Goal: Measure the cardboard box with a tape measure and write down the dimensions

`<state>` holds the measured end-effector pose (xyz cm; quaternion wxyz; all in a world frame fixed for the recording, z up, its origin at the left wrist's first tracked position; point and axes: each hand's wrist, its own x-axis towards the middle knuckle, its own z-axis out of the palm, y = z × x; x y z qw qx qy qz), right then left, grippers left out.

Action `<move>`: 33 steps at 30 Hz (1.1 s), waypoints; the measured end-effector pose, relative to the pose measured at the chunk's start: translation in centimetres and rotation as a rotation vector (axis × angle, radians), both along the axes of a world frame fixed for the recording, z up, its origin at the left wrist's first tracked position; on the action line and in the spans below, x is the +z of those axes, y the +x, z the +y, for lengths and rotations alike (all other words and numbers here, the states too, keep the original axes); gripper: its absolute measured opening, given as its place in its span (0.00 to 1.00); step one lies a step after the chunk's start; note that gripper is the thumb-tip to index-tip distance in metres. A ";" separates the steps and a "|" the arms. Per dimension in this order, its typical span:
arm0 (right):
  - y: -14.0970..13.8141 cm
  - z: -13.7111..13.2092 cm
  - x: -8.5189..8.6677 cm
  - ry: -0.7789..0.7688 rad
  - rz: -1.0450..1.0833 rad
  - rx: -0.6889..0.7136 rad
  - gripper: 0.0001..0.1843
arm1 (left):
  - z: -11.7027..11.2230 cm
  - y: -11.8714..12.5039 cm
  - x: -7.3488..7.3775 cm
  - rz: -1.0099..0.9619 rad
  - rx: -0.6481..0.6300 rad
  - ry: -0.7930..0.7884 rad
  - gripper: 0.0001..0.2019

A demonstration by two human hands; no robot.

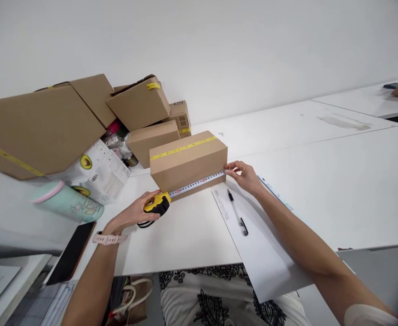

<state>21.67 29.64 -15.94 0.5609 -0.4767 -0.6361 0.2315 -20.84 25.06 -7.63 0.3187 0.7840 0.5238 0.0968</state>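
Note:
A yellow and black tape measure is in the grip of my left hand, at the near left corner of a closed cardboard box. Its white blade is drawn out along the box's long front side, low down. At the box's right corner my right hand pinches the blade's far end between thumb and fingers. Yellow tape runs lengthwise over the top of the box. Below my right hand, a black-capped pen lies on a sheet of paper that overhangs the near table edge.
Several cardboard boxes are stacked at the back left against the wall. A mint tumbler, an avocado-print carton and a dark phone lie left of my left hand. The white table extends right.

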 end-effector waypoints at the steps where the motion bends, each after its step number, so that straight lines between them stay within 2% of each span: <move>1: -0.1 0.0 0.0 0.019 -0.006 0.003 0.19 | 0.1 0.0 0.0 0.019 -0.019 -0.013 0.45; 5: -0.4 -0.1 -0.3 0.057 0.009 0.015 0.18 | 0.3 0.2 -0.4 0.069 -0.046 -0.021 0.45; 9: -0.4 -0.1 -0.6 0.045 0.011 0.013 0.17 | 0.3 0.6 -0.5 -0.019 -0.018 0.010 0.41; 15: 0.3 0.1 -0.5 0.055 0.014 0.034 0.18 | -0.5 0.8 1.3 -0.039 0.022 -0.038 0.40; 20: 1.7 1.0 -0.9 0.014 0.067 -0.036 0.21 | -1.1 0.0 2.6 0.030 0.059 -0.065 0.42; 25: 2.1 2.3 -1.7 -0.092 0.164 -0.010 0.26 | -1.1 -1.2 2.6 0.041 0.134 -0.038 0.44; 33: 0.0 4.7 -2.5 -0.143 0.313 -0.004 0.28 | -0.1 -2.0 2.1 0.087 0.135 -0.004 0.48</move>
